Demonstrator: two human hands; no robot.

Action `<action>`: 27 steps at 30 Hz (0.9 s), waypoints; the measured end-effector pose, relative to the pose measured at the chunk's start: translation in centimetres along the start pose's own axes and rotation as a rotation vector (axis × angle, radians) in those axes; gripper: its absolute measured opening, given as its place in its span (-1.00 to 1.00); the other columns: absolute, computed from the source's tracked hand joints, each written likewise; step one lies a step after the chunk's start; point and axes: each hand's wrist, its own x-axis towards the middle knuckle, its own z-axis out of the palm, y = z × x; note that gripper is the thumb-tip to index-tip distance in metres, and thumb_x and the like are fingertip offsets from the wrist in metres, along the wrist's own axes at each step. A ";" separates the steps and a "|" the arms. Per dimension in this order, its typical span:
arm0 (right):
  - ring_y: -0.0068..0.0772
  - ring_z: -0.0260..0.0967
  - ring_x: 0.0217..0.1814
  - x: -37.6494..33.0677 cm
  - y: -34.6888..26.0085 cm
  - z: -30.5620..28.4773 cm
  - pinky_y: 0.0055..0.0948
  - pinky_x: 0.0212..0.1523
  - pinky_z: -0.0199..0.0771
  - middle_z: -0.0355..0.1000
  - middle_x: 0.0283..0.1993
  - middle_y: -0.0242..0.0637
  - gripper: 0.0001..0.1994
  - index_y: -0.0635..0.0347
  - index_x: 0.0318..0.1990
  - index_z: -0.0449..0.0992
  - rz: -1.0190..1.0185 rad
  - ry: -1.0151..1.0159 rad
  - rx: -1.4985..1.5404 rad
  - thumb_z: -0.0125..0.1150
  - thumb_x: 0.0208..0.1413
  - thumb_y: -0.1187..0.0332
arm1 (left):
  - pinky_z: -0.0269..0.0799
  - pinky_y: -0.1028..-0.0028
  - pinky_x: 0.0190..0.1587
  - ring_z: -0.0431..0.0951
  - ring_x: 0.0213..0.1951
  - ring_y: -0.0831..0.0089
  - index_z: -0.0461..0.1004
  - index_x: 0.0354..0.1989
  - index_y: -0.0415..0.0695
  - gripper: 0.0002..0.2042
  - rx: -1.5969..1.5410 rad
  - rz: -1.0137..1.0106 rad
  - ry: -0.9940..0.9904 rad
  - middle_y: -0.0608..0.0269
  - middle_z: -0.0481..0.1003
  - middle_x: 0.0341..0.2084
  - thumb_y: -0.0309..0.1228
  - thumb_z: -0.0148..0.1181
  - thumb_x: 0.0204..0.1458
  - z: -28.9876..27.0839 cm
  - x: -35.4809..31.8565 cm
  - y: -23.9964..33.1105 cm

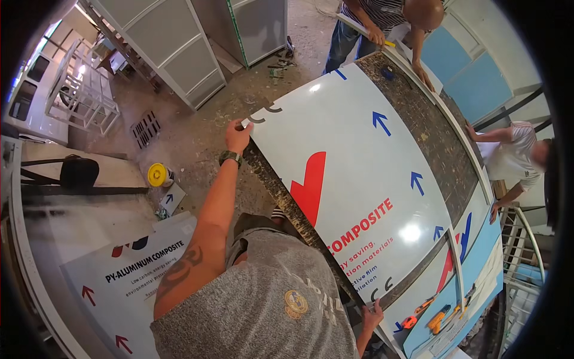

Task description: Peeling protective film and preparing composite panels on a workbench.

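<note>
A large white composite panel (359,173) with a red tick and blue arrows lies on a dark, worn workbench (281,200). My left hand (238,136), below a wristwatch (230,157), grips the panel's far left corner. At its near corner my right hand (372,317) is closed on the edge, thumb on top. Some fingers of both hands are hidden under the panel. Close to my right hand lie an orange tape measure (409,322) and a yellow power tool (438,319) on another sheet.
Across the bench, one person (382,30) leans over a long metal bar (418,87); another person (517,155) touches the right side. Framed grey panels (161,42) stand at the back. A yellow-lidded bucket (158,175) and a printed sheet (131,281) are on the left.
</note>
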 end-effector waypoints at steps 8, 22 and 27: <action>-0.16 0.55 -0.27 0.2 -1.3 -0.5 -0.33 -0.13 0.53 0.67 -0.17 -0.05 -0.27 0.33 0.27 0.57 -0.019 0.026 -0.028 0.56 -0.23 0.49 | 0.58 0.34 -0.18 0.65 -0.31 0.29 0.67 -0.02 -0.10 -0.64 0.221 0.052 0.067 0.22 0.67 -0.34 -0.26 0.50 0.02 0.5 1.0 0.1; -0.16 0.53 -0.30 0.4 0.4 0.0 -0.30 -0.19 0.52 0.65 -0.22 -0.10 -0.32 0.27 0.21 0.63 -0.041 0.035 -0.047 0.60 -0.22 0.48 | 0.58 0.37 -0.19 0.65 -0.37 0.31 0.74 -0.18 -0.12 -0.63 0.292 -0.010 0.033 0.23 0.69 -0.41 -0.16 0.59 -0.10 -0.8 1.5 1.5; -0.16 0.53 -0.32 0.9 0.8 0.1 -0.29 -0.21 0.51 0.64 -0.25 -0.11 -0.32 0.24 0.20 0.64 -0.032 0.043 -0.065 0.62 -0.24 0.47 | 0.59 0.38 -0.18 0.66 -0.35 0.32 0.74 -0.15 -0.15 -0.58 0.323 0.069 0.030 0.20 0.70 -0.38 -0.13 0.62 -0.13 -1.1 1.8 1.1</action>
